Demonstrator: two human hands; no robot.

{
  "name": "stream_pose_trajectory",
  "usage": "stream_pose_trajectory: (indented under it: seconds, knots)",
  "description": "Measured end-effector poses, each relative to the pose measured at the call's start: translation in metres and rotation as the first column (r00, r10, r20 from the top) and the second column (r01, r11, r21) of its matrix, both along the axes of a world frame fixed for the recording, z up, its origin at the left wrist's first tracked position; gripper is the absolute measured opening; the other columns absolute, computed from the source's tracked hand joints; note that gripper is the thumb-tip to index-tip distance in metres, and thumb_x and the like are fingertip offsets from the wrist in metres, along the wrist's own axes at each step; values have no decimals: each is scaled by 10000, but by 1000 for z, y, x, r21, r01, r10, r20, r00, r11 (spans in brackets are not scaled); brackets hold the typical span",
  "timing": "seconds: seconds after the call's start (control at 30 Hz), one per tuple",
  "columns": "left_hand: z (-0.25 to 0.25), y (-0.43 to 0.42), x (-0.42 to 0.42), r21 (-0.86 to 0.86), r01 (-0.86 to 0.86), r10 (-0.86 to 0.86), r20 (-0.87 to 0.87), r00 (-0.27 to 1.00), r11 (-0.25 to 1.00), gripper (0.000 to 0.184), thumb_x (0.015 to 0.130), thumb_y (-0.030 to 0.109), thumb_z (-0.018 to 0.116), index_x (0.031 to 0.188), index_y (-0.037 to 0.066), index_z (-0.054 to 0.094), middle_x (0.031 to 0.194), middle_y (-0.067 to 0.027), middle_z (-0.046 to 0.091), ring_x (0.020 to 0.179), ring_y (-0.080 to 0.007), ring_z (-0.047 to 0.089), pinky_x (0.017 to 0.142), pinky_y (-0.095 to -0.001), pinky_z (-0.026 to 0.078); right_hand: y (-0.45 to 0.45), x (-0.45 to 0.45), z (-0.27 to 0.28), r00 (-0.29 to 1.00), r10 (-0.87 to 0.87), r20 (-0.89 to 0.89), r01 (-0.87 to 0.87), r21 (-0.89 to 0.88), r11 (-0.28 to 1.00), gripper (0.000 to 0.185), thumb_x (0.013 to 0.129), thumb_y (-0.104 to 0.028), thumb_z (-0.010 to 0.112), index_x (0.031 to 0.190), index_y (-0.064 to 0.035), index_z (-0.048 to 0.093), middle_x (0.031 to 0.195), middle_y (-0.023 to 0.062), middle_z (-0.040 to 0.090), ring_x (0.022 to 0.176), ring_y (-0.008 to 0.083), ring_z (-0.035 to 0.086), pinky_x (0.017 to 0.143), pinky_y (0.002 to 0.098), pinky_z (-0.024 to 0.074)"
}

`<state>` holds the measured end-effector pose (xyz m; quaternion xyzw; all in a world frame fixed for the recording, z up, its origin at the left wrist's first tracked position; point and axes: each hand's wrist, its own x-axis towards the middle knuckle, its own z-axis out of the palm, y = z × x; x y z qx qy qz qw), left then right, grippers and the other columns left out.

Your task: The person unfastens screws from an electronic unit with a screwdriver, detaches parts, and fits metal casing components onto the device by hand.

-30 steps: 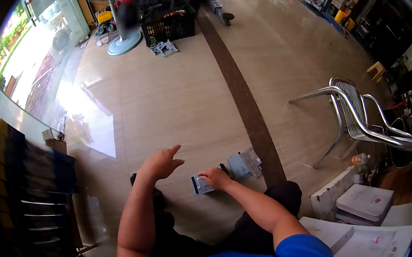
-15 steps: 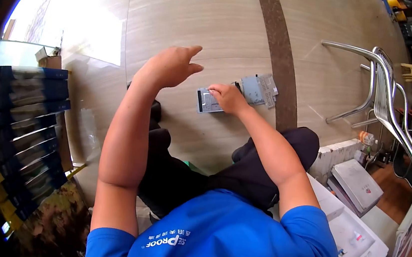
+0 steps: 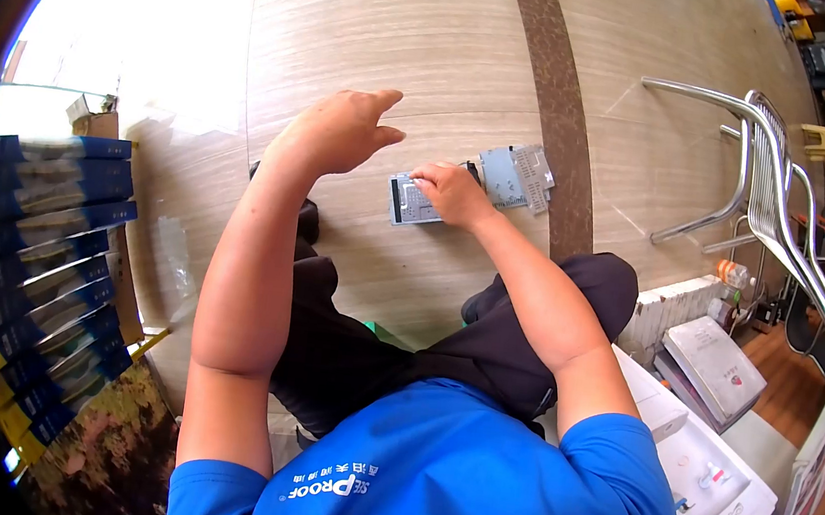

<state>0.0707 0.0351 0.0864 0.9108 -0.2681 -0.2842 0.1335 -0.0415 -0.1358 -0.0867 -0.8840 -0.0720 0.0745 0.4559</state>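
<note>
My left hand [image 3: 345,132] is held above the tiled floor with nothing in it, forefinger stretched out and thumb apart. To its right, my right hand [image 3: 454,196] is closed at the top of a small grey metal box [image 3: 408,205] with a dark strip along its left end. The palm and fingers hide part of this box. Just beyond the right hand lie a flat grey metal panel [image 3: 504,175] and a perforated metal plate [image 3: 536,173], which overlap. A small black part [image 3: 473,171] shows between the hand and the panel.
Blue and yellow boxes [image 3: 49,219] are stacked at the left. A tubular metal chair [image 3: 767,184] stands at the right. Near my right leg are a white tray [image 3: 710,490], a white box [image 3: 713,365] and a plastic bottle [image 3: 733,273]. A dark brown strip [image 3: 561,102] crosses the floor.
The view has shifted very slightly. Both hands keep nearly the same pose, the right still at the grey metal box and the left still in the air.
</note>
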Motion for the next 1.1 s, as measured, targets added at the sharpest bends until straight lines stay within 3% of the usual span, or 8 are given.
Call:
stream_pose_trajectory:
  seconds: [0.33,0.43,0.5,0.73,0.83,0.9,0.97,1.1]
  knots:
    - [4,-2,-3,16,2,-2,-15,1000,1000,498,908,305,600,1326,53,504,1192,-190,621,1148,-339,560,953,-429,455,2,1,1,987,-97,-127,87,-81,993,179,899,-188,583,973,-45,661,900,194,682,845,361,653,746,437,509]
    - [-1,0,-2,-14,14,-14,5,1000,1000,495,906,304,602,1319,46,508,1175,-197,627,1131,-346,569,940,-432,461,1,2,-2,993,-57,-108,52,-48,997,184,896,-179,579,991,-42,657,917,197,677,872,359,646,765,435,507]
    - [-3,1,-3,-34,14,-13,34,999,999,491,905,299,604,1312,40,511,1164,-199,630,1118,-347,575,930,-434,464,2,1,-5,999,23,36,-22,-12,1000,189,897,-182,571,994,-44,657,931,197,667,897,365,633,783,433,503]
    - [-9,2,-1,-44,53,-50,57,997,998,546,880,298,641,1351,70,485,1010,-228,665,1001,-382,613,868,-451,484,5,-1,-7,1000,30,-5,-30,-32,999,180,898,-214,578,985,-81,662,936,200,651,907,383,614,803,441,494]
    - [-14,3,-1,-86,68,-61,86,994,994,544,874,303,647,1340,68,493,980,-220,672,989,-387,614,859,-455,486,5,0,-8,999,10,32,-9,-30,1000,203,886,-223,598,975,-47,644,920,210,660,886,380,629,765,449,497]
    - [-8,-1,-2,-54,74,-71,54,996,996,500,871,308,647,1269,31,528,1072,-232,647,1037,-375,603,875,-458,482,7,-1,3,994,-67,-82,63,-59,996,222,873,-240,617,956,-35,634,894,206,666,865,382,638,751,456,499]
    - [-12,-1,-2,-65,81,-77,59,995,995,543,876,308,644,1344,80,493,997,-211,675,1003,-382,613,865,-456,485,7,-2,0,992,-75,-106,67,-74,995,227,868,-254,621,945,-41,633,864,201,667,846,384,641,740,461,500]
    - [0,-5,-7,-28,44,-44,8,999,999,543,879,313,637,1351,89,491,1102,-202,655,1088,-364,585,919,-448,467,5,-2,-9,1000,13,16,-11,-85,996,210,888,-236,581,968,-51,641,884,198,671,863,384,639,759,464,501]
